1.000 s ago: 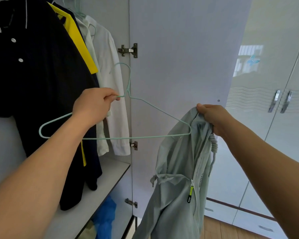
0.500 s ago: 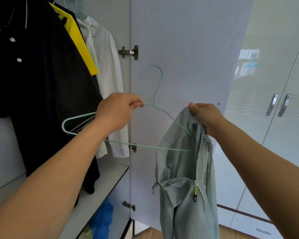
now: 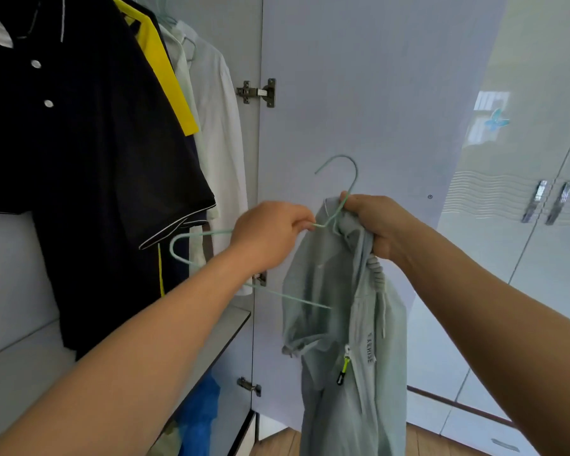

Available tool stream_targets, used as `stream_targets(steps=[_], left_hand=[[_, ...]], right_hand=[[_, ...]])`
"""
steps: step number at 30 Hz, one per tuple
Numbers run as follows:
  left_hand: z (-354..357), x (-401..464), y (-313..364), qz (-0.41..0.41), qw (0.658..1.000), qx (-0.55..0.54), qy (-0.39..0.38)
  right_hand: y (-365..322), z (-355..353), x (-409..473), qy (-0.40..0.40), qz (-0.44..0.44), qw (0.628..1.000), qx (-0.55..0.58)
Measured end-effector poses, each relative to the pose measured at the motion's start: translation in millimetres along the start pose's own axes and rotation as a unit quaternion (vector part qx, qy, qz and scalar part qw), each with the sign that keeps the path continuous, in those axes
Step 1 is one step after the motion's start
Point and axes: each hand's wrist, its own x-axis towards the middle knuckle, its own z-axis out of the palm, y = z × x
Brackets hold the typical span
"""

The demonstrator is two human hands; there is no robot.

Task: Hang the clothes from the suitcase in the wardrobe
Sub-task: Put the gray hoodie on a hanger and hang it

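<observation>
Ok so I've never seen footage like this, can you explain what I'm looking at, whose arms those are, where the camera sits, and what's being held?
There is no machine here: these are a person's two bare arms, filmed by a wide-angle camera worn on their head, looking forward and down. They stand at an open wardrobe. The left hand pinches a thin mint-green wire hanger just below its hook. The right hand has a firm grip on the collar of a pale grey-green zip jacket, and one end of the hanger is tucked inside the jacket. Already hanging on the left are a dark polo shirt, a yellow garment and a white shirt.
</observation>
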Motion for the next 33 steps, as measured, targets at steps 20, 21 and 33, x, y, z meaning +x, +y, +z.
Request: stream_targets(steps=[20, 21, 33], left_hand=[[53.5, -34.0, -20.8, -0.318, 0.923, -0.004, 0.218], [64.2, -40.4, -24.7, -0.376, 0.915, -0.014, 0.143], [112.3, -41.4, -9.6, -0.471, 0.757, -0.422, -0.163]], right_hand=[[-32.7, -0.8, -5.9, 0.165, -0.253, 0.903, -0.306], [-34.3, -3.2, -5.4, 0.177, -0.256, 0.908, -0.282], [-29.6, -26.5, 0.2, 0.12, -0.183, 0.975, -0.044]])
